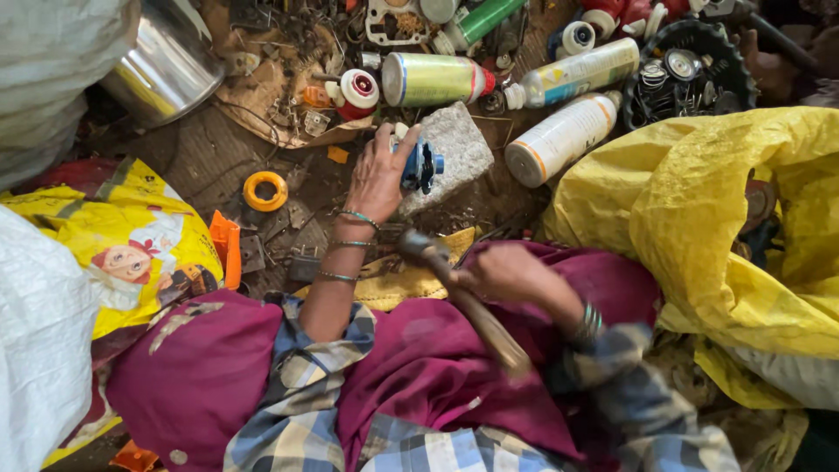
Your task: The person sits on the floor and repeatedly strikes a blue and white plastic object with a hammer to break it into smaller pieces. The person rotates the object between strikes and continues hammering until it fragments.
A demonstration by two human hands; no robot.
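Your left hand (pixel 377 175) pins a small blue part (pixel 421 166) against a grey stone (pixel 454 149) (spray cans lie beyond); your right hand (pixel 502 273) grips a hammer (pixel 463 301)

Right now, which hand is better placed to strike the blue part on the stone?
The right hand: it already grips the hammer, head near the stone block. The left hand is busy steadying the blue part there.

Small part (pixel 423 165) on stone block (pixel 459 149); spray cans (pixel 559 135) behind; hammer (pixel 463 297) before; ring (pixel 265 190) left.
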